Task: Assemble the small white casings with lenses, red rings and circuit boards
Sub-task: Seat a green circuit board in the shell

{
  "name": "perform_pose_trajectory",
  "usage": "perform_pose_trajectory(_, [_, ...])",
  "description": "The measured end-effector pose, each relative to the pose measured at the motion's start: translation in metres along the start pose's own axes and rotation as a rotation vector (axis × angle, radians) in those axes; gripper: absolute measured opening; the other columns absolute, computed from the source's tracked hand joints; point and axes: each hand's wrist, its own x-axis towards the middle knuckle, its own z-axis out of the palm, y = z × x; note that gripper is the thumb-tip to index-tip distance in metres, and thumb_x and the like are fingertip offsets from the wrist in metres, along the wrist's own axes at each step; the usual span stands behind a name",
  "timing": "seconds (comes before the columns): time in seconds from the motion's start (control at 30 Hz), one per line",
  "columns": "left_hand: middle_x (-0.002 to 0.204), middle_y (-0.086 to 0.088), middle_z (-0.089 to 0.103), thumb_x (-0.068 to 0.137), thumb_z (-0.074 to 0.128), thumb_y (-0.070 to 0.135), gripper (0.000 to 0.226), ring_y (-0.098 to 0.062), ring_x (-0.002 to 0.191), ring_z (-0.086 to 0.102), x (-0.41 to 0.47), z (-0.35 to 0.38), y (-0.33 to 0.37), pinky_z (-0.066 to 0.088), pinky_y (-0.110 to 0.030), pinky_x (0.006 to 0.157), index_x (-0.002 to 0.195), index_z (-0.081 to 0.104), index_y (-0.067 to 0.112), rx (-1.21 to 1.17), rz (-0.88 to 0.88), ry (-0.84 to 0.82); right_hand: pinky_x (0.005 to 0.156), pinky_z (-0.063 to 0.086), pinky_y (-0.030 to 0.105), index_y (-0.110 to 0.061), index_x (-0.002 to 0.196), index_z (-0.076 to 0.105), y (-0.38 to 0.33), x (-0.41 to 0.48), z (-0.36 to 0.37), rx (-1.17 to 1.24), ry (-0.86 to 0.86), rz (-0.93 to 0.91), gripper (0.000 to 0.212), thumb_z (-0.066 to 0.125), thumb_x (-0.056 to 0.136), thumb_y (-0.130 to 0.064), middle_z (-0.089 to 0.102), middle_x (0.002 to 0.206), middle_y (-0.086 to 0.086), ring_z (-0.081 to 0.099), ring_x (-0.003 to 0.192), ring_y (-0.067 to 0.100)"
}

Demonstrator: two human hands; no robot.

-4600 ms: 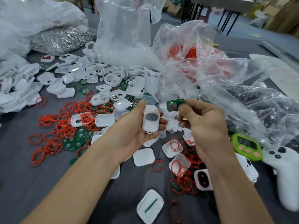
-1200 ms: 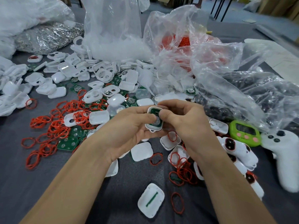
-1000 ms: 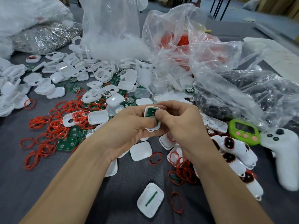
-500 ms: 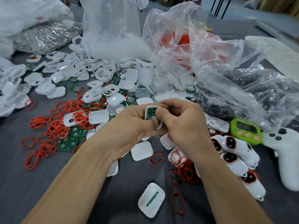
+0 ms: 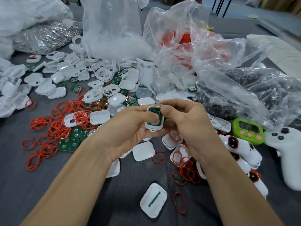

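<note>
Pressure was what this step turned on, by my reading. The left hand [image 5: 130,129] cradled the white casing [image 5: 154,127] at the centre of view, fingers curled under it and thumb laid on the green circuit board [image 5: 152,110] sitting in its open face. The right hand [image 5: 190,121] pinched the casing's edge at 12 o'clock between thumb and forefinger. To seat the board well, both thumbs should push flat and evenly, working round the rim so no corner rode up, with the left fingers backing the shell from beneath. A tilted push risked jamming the board against the wall. Whether it was fully home could not be told, since the thumbs hid part of it, and any lens below was hidden too. Of the containers, the nearest was an open shell [image 5: 173,138] on the grey table [image 5: 16,160] at 5 o'clock, just under the right hand, which held a red ring. Farther off, at 2 o'clock, a clear bag [image 5: 228,101] held small dark parts too blurred to name. Beyond it, at 1 o'clock, a crumpled clear sack [image 5: 184,38] showed a mass of red rings inside. At 11 o'clock an upright bag [image 5: 114,46] held fine white pieces, and farthest, at 10 o'clock, a silvery bag [image 5: 47,36] held glinting metal bits.
</note>
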Motion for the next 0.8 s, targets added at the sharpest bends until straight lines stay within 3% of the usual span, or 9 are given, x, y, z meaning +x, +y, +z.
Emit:
perform_pose_trajectory(0.13, [0.117,-0.03,0.07,0.088,0.049,-0.014,0.033,-0.031,0.098,0.074,0.0007,0.0004,-0.0003,0.06,-0.043,0.094,0.112,0.071,-0.008,0.019,-0.005,0.007,0.049,0.051,0.018,-0.013,0.098,0.079,-0.0008,-0.0002,0.0004,0.004,-0.024,0.026,0.011,0.07,0.095,-0.008,0.08,0.086,0.006,0.074,0.067,0.015])
perform_pose_trajectory(0.2, [0.119,-0.029,0.07,0.092,0.042,-0.018,0.037,-0.031,0.1,0.074,0.0004,0.0005,-0.0003,0.06,-0.042,0.094,0.115,0.069,-0.008,0.033,-0.004,0.0,0.045,0.045,0.011,-0.012,0.099,0.079,-0.0007,-0.0001,0.0,0.005,-0.045,0.035,0.013,0.068,0.095,-0.006,0.08,0.084,0.006,0.07,0.059,0.008])
perform_pose_trajectory(0.37, [0.122,-0.027,0.07,0.092,0.04,-0.02,0.043,-0.034,0.11,0.072,-0.0017,0.0009,0.0006,0.06,-0.041,0.094,0.125,0.065,-0.007,0.033,-0.005,-0.017,0.042,0.043,0.011,-0.012,0.097,0.079,-0.0011,-0.0014,0.0004,0.051,-0.104,0.058,0.018,0.065,0.095,-0.001,0.077,0.078,0.004,0.068,0.057,0.008])
perform_pose_trajectory(0.57, [0.123,-0.029,0.069,0.093,0.045,-0.021,0.04,-0.032,0.105,0.074,-0.004,0.0041,0.0008,0.061,-0.036,0.088,0.123,0.066,-0.006,0.069,0.016,-0.005,0.041,0.041,0.009,-0.012,0.093,0.078,0.0012,-0.0022,0.002,0.015,-0.077,0.044,0.019,0.065,0.094,0.0,0.074,0.066,-0.003,0.062,0.047,0.002])
perform_pose_trajectory(0.8, [0.122,-0.026,0.07,0.095,0.044,-0.017,0.039,-0.03,0.102,0.074,-0.0034,0.0044,-0.0003,0.062,-0.038,0.09,0.124,0.066,-0.002,0.074,0.011,0.016,0.04,0.043,0.011,-0.007,0.098,0.076,0.0011,-0.0016,0.0019,0.089,-0.081,0.078,0.02,0.062,0.094,0.006,0.074,0.068,0.002,0.064,0.049,0.006])
